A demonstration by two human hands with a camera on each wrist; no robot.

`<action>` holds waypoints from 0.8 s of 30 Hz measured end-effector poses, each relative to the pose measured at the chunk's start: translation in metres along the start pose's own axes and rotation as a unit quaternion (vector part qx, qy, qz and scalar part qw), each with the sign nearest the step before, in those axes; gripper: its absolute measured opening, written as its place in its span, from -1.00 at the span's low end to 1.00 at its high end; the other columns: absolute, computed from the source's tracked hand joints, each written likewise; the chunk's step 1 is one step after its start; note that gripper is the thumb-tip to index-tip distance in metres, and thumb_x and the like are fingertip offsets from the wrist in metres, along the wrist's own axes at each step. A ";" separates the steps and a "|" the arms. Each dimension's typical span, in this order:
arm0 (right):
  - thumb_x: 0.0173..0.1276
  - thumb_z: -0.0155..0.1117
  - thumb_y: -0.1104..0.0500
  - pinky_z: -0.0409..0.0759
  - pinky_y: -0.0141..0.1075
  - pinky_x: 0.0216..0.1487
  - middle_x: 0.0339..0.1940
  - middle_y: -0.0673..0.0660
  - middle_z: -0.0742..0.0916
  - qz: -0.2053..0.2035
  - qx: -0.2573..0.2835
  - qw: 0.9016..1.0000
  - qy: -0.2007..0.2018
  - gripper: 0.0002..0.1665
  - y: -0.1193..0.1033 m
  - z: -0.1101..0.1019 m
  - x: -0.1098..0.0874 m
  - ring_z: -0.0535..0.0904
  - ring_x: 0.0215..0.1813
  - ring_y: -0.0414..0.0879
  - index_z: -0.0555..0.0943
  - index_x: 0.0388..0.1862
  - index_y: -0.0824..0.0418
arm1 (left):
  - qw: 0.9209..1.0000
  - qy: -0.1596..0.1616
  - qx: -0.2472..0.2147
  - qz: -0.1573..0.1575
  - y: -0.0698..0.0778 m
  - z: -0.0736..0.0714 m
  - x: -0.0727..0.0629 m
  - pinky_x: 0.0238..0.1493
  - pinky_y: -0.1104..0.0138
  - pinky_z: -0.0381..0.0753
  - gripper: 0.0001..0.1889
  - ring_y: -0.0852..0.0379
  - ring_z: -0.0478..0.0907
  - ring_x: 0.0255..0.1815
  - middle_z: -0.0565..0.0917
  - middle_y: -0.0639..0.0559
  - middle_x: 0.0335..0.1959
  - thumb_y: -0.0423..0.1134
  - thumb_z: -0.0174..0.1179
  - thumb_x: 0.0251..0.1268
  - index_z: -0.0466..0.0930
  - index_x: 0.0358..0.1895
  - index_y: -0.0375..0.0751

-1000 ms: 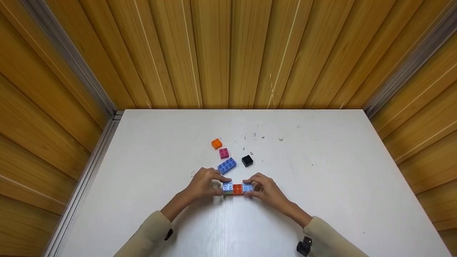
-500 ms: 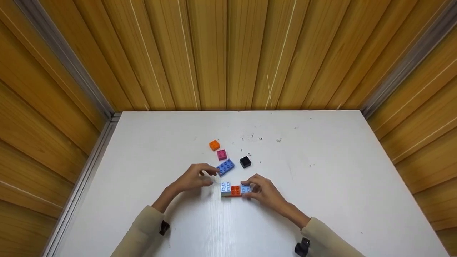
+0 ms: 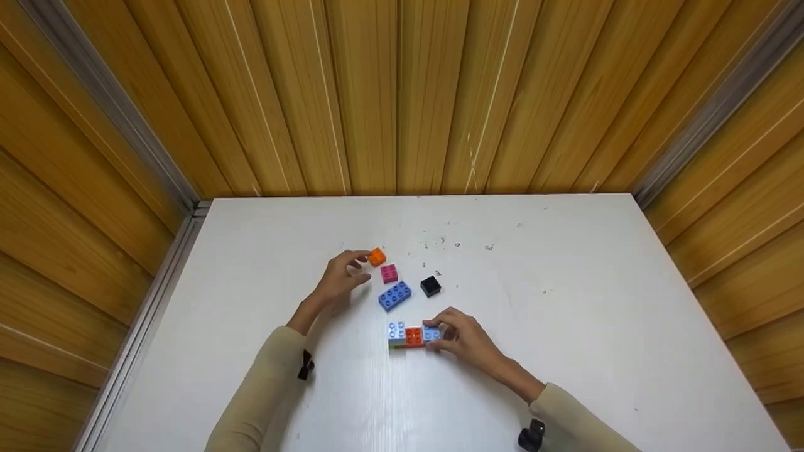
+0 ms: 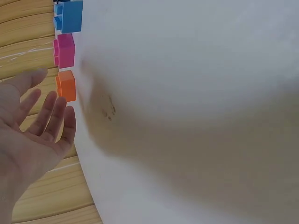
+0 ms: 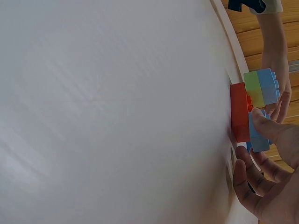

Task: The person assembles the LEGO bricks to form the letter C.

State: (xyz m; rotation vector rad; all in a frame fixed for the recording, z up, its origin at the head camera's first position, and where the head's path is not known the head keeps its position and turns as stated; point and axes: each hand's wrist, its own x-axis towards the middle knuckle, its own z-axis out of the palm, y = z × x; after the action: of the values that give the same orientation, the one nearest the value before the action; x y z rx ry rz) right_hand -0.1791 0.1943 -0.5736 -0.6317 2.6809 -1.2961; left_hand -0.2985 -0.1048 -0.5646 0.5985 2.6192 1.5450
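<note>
right hand [image 3: 468, 338] on the stack [image 3: 413, 338], left hand [image 3: 338, 276] at the orange brick [image 3: 377, 257]

the step looks like steadying the stack on the table [image 3: 565, 351] while picking a loose brick: the right hand pinches the stack's right light blue [image 3: 431, 334]; the left is unclosed, contact unclear. next seems to call for a thumb-and-finger pinch.

stack: one red [image 5: 239, 112], one green [image 5: 252, 87], two light blues. loose beyond, one each: long blue [image 3: 395, 295]; small black [image 3: 430, 286], pink [image 3: 389, 273], orange.

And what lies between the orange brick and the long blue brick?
The pink brick lies between the orange brick and the long blue brick, as the head view shows.
</note>
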 end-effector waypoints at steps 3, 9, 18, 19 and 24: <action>0.20 0.55 0.18 0.55 -0.46 -0.22 -0.11 0.05 0.72 0.000 -0.005 1.000 0.003 -0.61 0.000 -0.001 0.000 0.53 -0.29 -0.30 0.72 0.02 0.14 | 1.000 0.020 0.013 -0.002 -0.001 0.006 0.010 0.20 -0.14 0.55 -0.50 -0.34 0.53 0.14 0.59 -0.42 0.15 -0.50 0.29 0.28 0.53 0.30 -0.42; 0.18 0.55 0.18 0.55 -0.46 -0.23 -0.12 0.06 0.72 -0.001 -0.002 1.000 0.008 -0.60 0.000 0.000 -0.001 0.56 -0.29 -0.25 0.72 0.03 0.15 | 0.997 0.008 0.055 -0.059 -0.002 0.016 0.021 0.29 -0.06 0.53 -0.50 -0.24 0.51 0.21 0.52 -0.29 0.27 -0.41 0.32 0.32 0.57 0.33 -0.23; 0.21 0.54 0.16 0.56 -0.45 -0.18 -0.10 0.05 0.72 -0.004 -0.003 1.000 0.001 -0.59 -0.003 0.001 0.003 0.59 -0.25 -0.18 0.71 0.06 0.14 | 0.989 0.045 0.113 -0.081 -0.006 0.018 0.015 0.23 -0.04 0.58 -0.63 -0.14 0.56 0.21 0.60 -0.15 0.21 -0.34 0.38 0.29 0.69 0.17 -0.17; 0.21 0.54 0.16 0.57 -0.44 -0.19 -0.10 0.06 0.72 -0.006 -0.002 1.000 0.003 -0.60 -0.002 0.001 0.002 0.60 -0.25 -0.17 0.71 0.05 0.14 | 0.989 0.047 0.115 -0.077 -0.006 0.018 0.014 0.21 -0.04 0.58 -0.63 -0.14 0.57 0.18 0.62 -0.15 0.18 -0.33 0.39 0.28 0.70 0.16 -0.17; 0.21 0.54 0.18 0.59 -0.42 -0.21 -0.11 0.10 0.72 -0.018 0.006 1.000 0.011 -0.62 0.000 -0.001 -0.001 0.61 -0.27 -0.09 0.71 0.02 0.17 | 0.990 0.049 0.113 -0.073 -0.005 0.019 0.009 0.12 0.05 0.62 -0.66 -0.07 0.60 0.06 0.66 -0.08 0.05 -0.33 0.43 0.24 0.72 0.09 -0.15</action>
State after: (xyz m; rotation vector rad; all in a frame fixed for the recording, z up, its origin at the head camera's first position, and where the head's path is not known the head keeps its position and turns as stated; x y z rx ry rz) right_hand -0.1786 0.1951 -0.5734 -0.6726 2.6893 -1.3345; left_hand -0.3039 -0.0881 -0.5769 0.3367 2.8620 1.2808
